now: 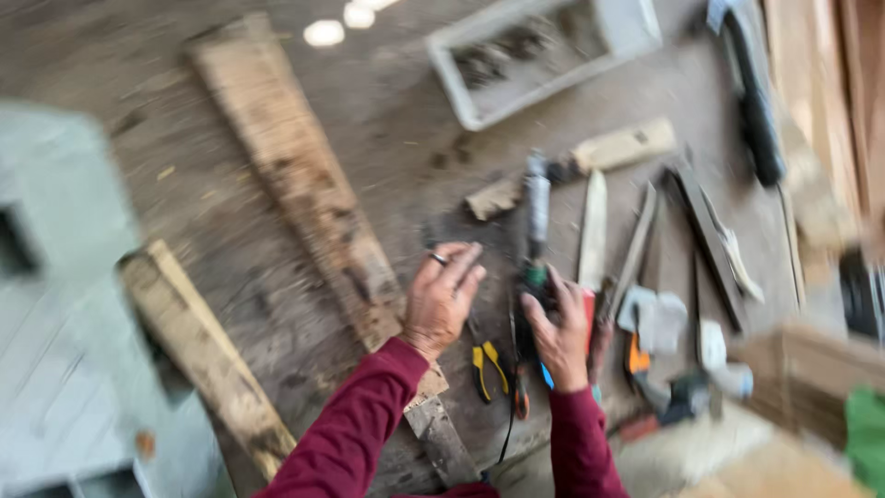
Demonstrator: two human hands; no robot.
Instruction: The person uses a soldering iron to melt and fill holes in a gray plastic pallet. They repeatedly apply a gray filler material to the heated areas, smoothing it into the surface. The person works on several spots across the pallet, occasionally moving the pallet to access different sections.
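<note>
Dark red sleeves (369,415), yellow-handled pliers (487,364), a silver ring (438,259), a pale grey tray (544,55), weathered brown planks (295,175).

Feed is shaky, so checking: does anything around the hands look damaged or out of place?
The long plank under the left hand looks worn and ragged-edged. Hand tools lie scattered beside the right hand, including yellow-handled pliers. Blur hides finer detail.

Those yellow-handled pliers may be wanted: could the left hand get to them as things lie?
Probably yes. The left hand hangs open above the floor, and the yellow-handled pliers lie just below and beside it, uncovered. Only a dark cable runs alongside. The right hand is on a power tool.
</note>
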